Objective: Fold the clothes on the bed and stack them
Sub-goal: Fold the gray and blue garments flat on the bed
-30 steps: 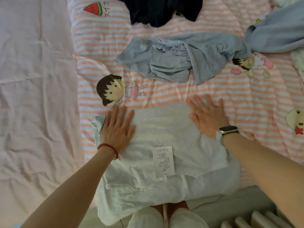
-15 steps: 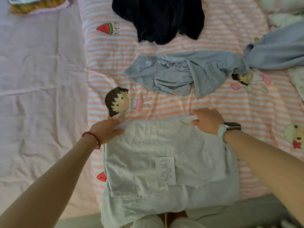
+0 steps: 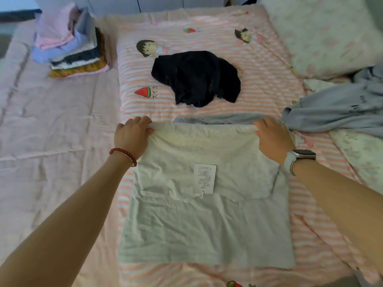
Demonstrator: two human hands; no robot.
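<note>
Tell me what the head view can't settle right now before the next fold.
- Care label print: too small and blurred to read.
- Grey-blue garment: mostly hidden behind the raised edge of the pale garment.
- Folded stack: blurred, so its pieces can't be counted.
- Left hand and right hand fingers: tucked under the cloth.

Both arms reach forward, bare, spread apart. Left hand (image 3: pixel 132 135) palm down, fingers curled, pinching far left corner of white shirt (image 3: pixel 207 204). Right hand (image 3: pixel 271 137) palm down, fingers curled, pinching far right corner. Red bead band on left wrist, watch on right wrist.
</note>
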